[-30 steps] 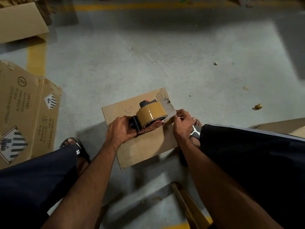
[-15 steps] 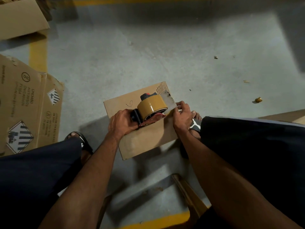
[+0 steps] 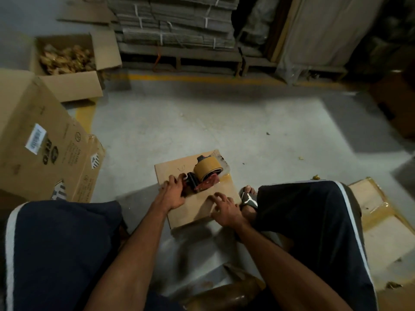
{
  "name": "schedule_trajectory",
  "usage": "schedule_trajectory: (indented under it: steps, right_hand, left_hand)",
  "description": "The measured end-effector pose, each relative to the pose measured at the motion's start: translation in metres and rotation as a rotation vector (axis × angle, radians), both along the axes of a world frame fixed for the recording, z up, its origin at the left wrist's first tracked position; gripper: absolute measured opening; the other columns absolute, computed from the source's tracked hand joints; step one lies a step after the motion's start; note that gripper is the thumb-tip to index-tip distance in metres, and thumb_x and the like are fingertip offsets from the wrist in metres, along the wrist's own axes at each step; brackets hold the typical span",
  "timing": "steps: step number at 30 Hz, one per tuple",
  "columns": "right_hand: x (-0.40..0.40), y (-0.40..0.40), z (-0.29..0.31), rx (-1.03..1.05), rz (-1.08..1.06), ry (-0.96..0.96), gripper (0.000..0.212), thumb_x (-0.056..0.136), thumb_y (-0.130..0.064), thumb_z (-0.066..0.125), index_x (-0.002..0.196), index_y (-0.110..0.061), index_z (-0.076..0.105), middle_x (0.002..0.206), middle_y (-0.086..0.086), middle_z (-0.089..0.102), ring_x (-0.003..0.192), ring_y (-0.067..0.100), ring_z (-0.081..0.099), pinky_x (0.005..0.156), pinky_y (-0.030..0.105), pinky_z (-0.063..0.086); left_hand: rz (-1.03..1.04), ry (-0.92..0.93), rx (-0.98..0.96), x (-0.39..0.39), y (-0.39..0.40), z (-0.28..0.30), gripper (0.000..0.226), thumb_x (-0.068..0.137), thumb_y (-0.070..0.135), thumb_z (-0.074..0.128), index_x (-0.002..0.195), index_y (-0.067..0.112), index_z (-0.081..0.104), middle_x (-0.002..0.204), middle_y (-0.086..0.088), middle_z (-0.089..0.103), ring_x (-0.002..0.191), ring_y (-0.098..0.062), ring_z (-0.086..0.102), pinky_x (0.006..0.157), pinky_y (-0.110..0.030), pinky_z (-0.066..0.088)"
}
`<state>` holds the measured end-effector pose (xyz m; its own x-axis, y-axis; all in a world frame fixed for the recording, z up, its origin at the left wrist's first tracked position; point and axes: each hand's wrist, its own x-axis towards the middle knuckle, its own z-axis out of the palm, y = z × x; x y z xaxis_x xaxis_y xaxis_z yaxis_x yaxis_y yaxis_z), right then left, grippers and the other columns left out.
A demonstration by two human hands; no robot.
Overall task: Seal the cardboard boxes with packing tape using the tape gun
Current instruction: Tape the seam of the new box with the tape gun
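Gripping the tape gun (image 3: 205, 176) handle in the left hand (image 3: 174, 194), nose toward the box (image 3: 197, 207) far-right corner; right hand (image 3: 224, 209) spread beside it, nearer the near edge.

Large carton (image 3: 33, 135), floor's left edge: white barcode label (image 3: 36, 139), digits blurred; dark print below reads roughly "RFO". Sandal (image 3: 248, 199): white leaping-cat logo.

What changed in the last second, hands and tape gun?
The right hand let go of the tape end at the tape gun's front and dropped back toward the person, fingers now spread over the box. The camera tilted up, showing more floor and stacked cardboard. The left hand still grips the gun's handle, and the gun still sits on the box.
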<state>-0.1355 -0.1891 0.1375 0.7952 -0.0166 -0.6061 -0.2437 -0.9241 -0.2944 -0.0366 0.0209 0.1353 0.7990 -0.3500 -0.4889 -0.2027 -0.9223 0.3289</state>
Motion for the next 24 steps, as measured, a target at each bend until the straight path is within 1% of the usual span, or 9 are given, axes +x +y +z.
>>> schedule_trajectory:
  steps: [2,4,8,11,13,15,18,22,24]
  right_hand:
    - [-0.010,0.008,0.003,-0.007,0.031,0.025,0.076,0.097,-0.046,0.060,0.162,-0.033,0.024,0.170,-0.001,0.014,0.151,0.036,0.021,0.119,0.057,0.029]
    - [-0.015,0.013,0.004,-0.024,0.054,0.024,0.077,0.097,-0.048,0.061,0.162,-0.032,0.022,0.170,0.001,0.013,0.151,0.038,0.021,0.119,0.058,0.030]
    - [-0.020,0.023,0.008,-0.089,0.164,-0.005,0.075,0.096,-0.045,0.063,0.160,-0.037,0.025,0.168,-0.001,0.014,0.146,0.037,0.027,0.112,0.058,0.037]
    - [-0.022,0.029,0.006,-0.103,0.192,-0.027,0.077,0.093,-0.044,0.065,0.160,-0.037,0.027,0.167,-0.002,0.015,0.144,0.037,0.029,0.109,0.057,0.041]
    - [-0.021,0.029,0.006,-0.099,0.183,-0.024,0.077,0.093,-0.044,0.066,0.160,-0.036,0.027,0.167,-0.001,0.016,0.143,0.038,0.030,0.108,0.057,0.043]
    - [-0.019,0.028,0.008,-0.109,0.187,-0.009,0.078,0.094,-0.044,0.066,0.160,-0.037,0.026,0.168,0.000,0.015,0.144,0.038,0.030,0.109,0.056,0.042]
    - [-0.020,0.028,0.006,-0.120,0.198,-0.017,0.080,0.094,-0.044,0.066,0.161,-0.036,0.024,0.170,0.000,0.014,0.143,0.037,0.031,0.109,0.055,0.042]
    - [-0.026,0.024,-0.006,-0.067,0.188,-0.049,0.088,0.092,-0.045,0.069,0.163,-0.034,0.019,0.172,0.002,0.009,0.147,0.038,0.026,0.113,0.054,0.040]
    - [-0.033,0.018,-0.011,-0.025,0.164,-0.075,0.091,0.091,-0.044,0.072,0.164,-0.032,0.019,0.172,0.003,0.008,0.151,0.038,0.022,0.117,0.053,0.035]
  left_hand:
    - [-0.001,-0.002,0.015,-0.003,0.008,0.002,0.082,0.088,0.028,0.066,0.155,0.018,0.019,0.145,-0.017,0.029,0.132,-0.038,0.040,0.107,-0.054,0.040]
    - [-0.001,-0.009,0.024,-0.005,0.017,0.002,0.078,0.089,0.029,0.065,0.154,0.020,0.023,0.147,-0.016,0.033,0.134,-0.036,0.038,0.108,-0.052,0.038]
    - [0.029,0.010,0.018,-0.010,0.030,0.008,0.075,0.091,0.032,0.063,0.156,0.025,0.027,0.143,-0.015,0.043,0.131,-0.034,0.044,0.105,-0.048,0.041]
    - [0.080,0.036,0.026,-0.012,0.040,0.012,0.060,0.090,0.031,0.062,0.146,0.025,0.039,0.137,-0.015,0.047,0.126,-0.034,0.049,0.103,-0.049,0.044]
    - [0.117,0.063,0.016,-0.013,0.045,0.011,0.057,0.088,0.029,0.061,0.141,0.026,0.042,0.132,-0.015,0.047,0.120,-0.035,0.052,0.101,-0.050,0.047]
    - [0.162,0.084,-0.021,-0.015,0.047,0.007,0.059,0.085,0.027,0.060,0.141,0.027,0.042,0.124,-0.014,0.048,0.112,-0.034,0.056,0.097,-0.048,0.051]
    - [0.242,0.131,-0.152,-0.019,0.042,0.005,0.064,0.083,0.018,0.063,0.143,0.020,0.042,0.119,-0.013,0.057,0.100,-0.027,0.062,0.084,-0.035,0.055]
    - [0.362,0.164,-0.247,-0.021,0.035,0.012,0.055,0.083,0.011,0.071,0.135,0.014,0.051,0.112,-0.009,0.060,0.092,-0.021,0.062,0.063,-0.023,0.047]
    - [0.388,0.157,-0.260,-0.022,0.035,0.010,0.053,0.082,0.010,0.072,0.132,0.013,0.054,0.109,-0.007,0.060,0.090,-0.020,0.061,0.064,-0.023,0.046]
